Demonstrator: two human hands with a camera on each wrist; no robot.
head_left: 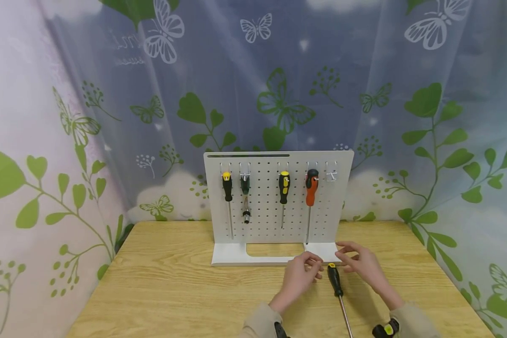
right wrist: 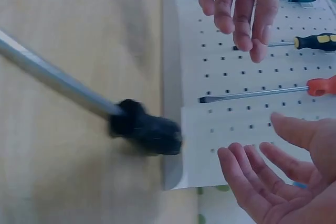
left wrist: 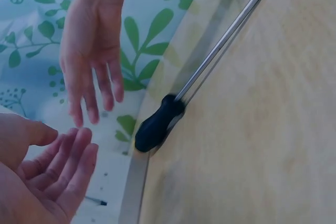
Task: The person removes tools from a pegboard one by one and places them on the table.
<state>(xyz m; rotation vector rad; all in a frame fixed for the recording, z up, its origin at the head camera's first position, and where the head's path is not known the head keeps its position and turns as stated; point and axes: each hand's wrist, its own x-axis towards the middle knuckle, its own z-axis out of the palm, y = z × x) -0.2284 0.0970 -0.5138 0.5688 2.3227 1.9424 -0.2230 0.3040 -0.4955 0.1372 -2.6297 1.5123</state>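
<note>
A screwdriver (head_left: 334,280) with a black handle and yellow end points its handle toward the pegboard (head_left: 262,225); its metal shaft runs toward the person. It looks blurred in the right wrist view, and I cannot tell whether all of it touches the table. My left hand (head_left: 300,276) is just left of the handle, fingers loosely bent and holding nothing. On the other side, my right hand (head_left: 363,264) hovers near the board's front right corner, also holding nothing. Both palms show relaxed fingers in the right wrist view, the left hand (right wrist: 244,6) above the right hand (right wrist: 286,174).
On the white pegboard hang a yellow-topped screwdriver (head_left: 227,188), a dark green-handled tool (head_left: 245,184), a black-and-yellow screwdriver (head_left: 284,188) and an orange-red screwdriver (head_left: 311,190). A hook (head_left: 331,176) at the right holds nothing. Behind the wooden table (head_left: 165,281) hangs a patterned curtain (head_left: 236,94).
</note>
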